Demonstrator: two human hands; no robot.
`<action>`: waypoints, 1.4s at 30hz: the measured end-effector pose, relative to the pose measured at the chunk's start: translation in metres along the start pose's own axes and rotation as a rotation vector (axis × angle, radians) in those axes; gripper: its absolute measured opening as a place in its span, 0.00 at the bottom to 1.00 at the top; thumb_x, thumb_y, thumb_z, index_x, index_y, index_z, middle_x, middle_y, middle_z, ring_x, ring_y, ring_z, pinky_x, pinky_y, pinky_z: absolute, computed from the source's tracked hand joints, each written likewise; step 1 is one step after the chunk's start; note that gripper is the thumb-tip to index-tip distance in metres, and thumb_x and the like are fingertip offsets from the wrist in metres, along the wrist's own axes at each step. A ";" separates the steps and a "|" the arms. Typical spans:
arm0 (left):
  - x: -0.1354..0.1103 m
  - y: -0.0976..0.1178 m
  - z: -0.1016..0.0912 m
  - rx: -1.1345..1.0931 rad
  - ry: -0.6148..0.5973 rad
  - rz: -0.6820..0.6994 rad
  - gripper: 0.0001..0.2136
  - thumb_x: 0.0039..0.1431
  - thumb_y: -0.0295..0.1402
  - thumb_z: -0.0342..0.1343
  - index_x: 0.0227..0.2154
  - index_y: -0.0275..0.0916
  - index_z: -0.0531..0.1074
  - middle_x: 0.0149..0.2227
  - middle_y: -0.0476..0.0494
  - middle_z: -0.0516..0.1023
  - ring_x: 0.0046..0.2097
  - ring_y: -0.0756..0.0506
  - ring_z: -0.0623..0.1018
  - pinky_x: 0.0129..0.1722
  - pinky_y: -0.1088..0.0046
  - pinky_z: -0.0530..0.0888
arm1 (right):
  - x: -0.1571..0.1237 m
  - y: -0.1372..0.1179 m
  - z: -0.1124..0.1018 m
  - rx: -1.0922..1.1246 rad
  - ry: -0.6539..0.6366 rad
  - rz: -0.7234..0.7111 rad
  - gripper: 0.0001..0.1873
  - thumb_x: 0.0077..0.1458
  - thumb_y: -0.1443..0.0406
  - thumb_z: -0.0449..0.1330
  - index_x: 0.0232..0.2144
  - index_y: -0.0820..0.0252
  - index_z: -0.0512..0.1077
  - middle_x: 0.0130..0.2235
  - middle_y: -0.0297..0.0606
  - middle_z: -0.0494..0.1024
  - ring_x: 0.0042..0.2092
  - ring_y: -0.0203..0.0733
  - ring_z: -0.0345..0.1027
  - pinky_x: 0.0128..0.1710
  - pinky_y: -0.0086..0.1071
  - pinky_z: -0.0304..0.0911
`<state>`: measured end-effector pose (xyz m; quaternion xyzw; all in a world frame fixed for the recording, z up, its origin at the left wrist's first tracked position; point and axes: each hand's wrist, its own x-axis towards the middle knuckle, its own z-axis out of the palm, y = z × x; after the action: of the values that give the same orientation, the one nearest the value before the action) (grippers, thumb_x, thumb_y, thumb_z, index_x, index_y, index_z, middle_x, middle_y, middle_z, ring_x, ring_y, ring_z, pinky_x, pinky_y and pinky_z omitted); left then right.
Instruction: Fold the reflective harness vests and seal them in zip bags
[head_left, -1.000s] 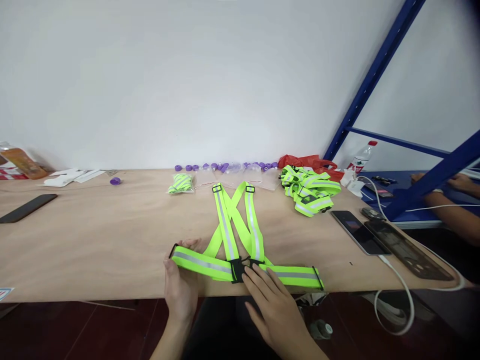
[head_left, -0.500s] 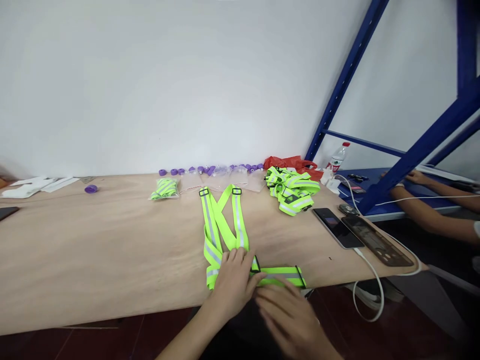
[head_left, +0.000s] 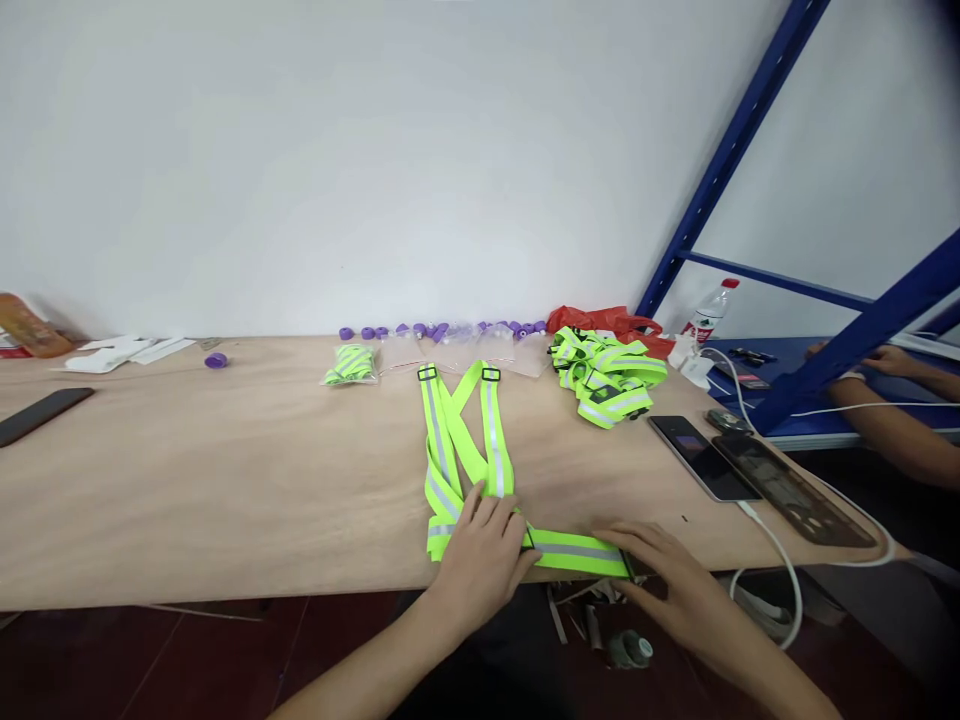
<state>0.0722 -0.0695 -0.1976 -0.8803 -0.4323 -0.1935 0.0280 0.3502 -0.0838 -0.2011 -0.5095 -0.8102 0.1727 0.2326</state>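
Note:
A neon-yellow reflective vest (head_left: 495,440) made of straps with silver stripes lies on the wooden table, its two shoulder straps crossing and bearing black buckles. Over its lower part, my left hand (head_left: 484,545) presses with bent fingers, thumb beside a black buckle. One strap (head_left: 574,550) runs rightward from there along the front edge. My right hand (head_left: 667,575) grips this strap's far end near a black slider, fingers above and thumb below. Part of the vest is hidden under my left hand.
Beyond the vest are a bagged vest (head_left: 351,365), clear plastic bags (head_left: 457,352) and purple caps (head_left: 367,333). A pile of reflective straps (head_left: 607,375) lies right, near a phone (head_left: 701,455) on a cable. Another person's arm (head_left: 892,420) rests past the blue frame (head_left: 739,150).
My right hand has moved right, from beside my left hand to the strap's end. My left hand stays on the vest. The camera view has shifted slightly left.

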 end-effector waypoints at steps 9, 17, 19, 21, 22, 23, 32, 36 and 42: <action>-0.039 0.027 0.000 0.173 0.053 -0.097 0.31 0.64 0.47 0.52 0.65 0.37 0.61 0.62 0.33 0.71 0.62 0.31 0.68 0.61 0.36 0.59 | 0.007 -0.011 0.001 0.457 0.297 0.189 0.28 0.53 0.52 0.67 0.55 0.53 0.75 0.51 0.45 0.78 0.48 0.49 0.77 0.43 0.33 0.76; -0.045 0.032 0.005 0.179 0.010 -0.127 0.36 0.60 0.49 0.58 0.66 0.37 0.59 0.67 0.34 0.63 0.66 0.30 0.63 0.59 0.33 0.62 | 0.069 -0.077 -0.002 0.583 0.165 -0.059 0.23 0.55 0.59 0.66 0.54 0.53 0.74 0.49 0.42 0.77 0.43 0.43 0.75 0.41 0.32 0.74; -0.044 0.033 0.002 0.174 -0.037 -0.141 0.35 0.58 0.49 0.61 0.64 0.37 0.63 0.64 0.33 0.67 0.64 0.30 0.66 0.59 0.34 0.64 | 0.090 -0.104 0.003 0.510 -0.007 -0.155 0.22 0.57 0.62 0.65 0.54 0.52 0.73 0.49 0.40 0.76 0.40 0.38 0.73 0.39 0.30 0.72; -0.045 0.032 0.002 0.164 -0.085 -0.172 0.33 0.56 0.49 0.63 0.61 0.37 0.68 0.59 0.32 0.74 0.59 0.30 0.72 0.57 0.37 0.68 | 0.108 -0.128 0.014 0.418 -0.187 -0.232 0.21 0.57 0.65 0.65 0.54 0.52 0.74 0.49 0.39 0.75 0.42 0.38 0.72 0.44 0.32 0.70; -0.047 0.032 0.004 0.160 -0.106 -0.191 0.32 0.56 0.49 0.63 0.59 0.38 0.70 0.57 0.32 0.76 0.57 0.30 0.74 0.56 0.39 0.70 | 0.114 -0.137 0.020 0.373 -0.262 -0.260 0.22 0.57 0.67 0.65 0.54 0.54 0.74 0.49 0.39 0.75 0.44 0.39 0.72 0.46 0.32 0.69; -0.048 0.031 0.007 0.156 -0.127 -0.209 0.30 0.56 0.49 0.63 0.58 0.38 0.71 0.55 0.33 0.77 0.56 0.30 0.75 0.55 0.41 0.71 | 0.120 -0.144 0.027 0.328 -0.322 -0.282 0.22 0.56 0.68 0.65 0.54 0.55 0.74 0.49 0.39 0.74 0.46 0.40 0.72 0.49 0.33 0.68; -0.050 0.031 0.007 0.001 -0.190 -0.245 0.25 0.61 0.38 0.62 0.58 0.32 0.70 0.56 0.30 0.75 0.57 0.28 0.73 0.55 0.41 0.71 | 0.143 -0.147 0.064 0.124 -0.532 -0.357 0.21 0.56 0.68 0.65 0.53 0.58 0.74 0.48 0.41 0.74 0.48 0.44 0.71 0.49 0.36 0.66; -0.048 0.026 -0.011 -0.313 -0.085 -0.245 0.20 0.64 0.29 0.55 0.59 0.38 0.68 0.58 0.36 0.74 0.60 0.33 0.70 0.61 0.43 0.66 | 0.144 -0.141 0.068 0.172 -0.529 -0.339 0.20 0.56 0.69 0.66 0.52 0.59 0.75 0.48 0.41 0.74 0.48 0.43 0.70 0.50 0.35 0.65; -0.067 0.016 -0.025 -0.768 0.258 -0.259 0.11 0.63 0.24 0.52 0.42 0.42 0.76 0.44 0.42 0.78 0.48 0.44 0.77 0.50 0.65 0.76 | 0.138 -0.135 0.064 0.251 -0.487 -0.297 0.18 0.55 0.70 0.65 0.49 0.57 0.76 0.48 0.38 0.75 0.47 0.40 0.70 0.49 0.33 0.67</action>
<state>0.0395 -0.1353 -0.1970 -0.7337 -0.4288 -0.4509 -0.2728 0.1629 -0.0184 -0.1564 -0.2963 -0.8801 0.3526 0.1156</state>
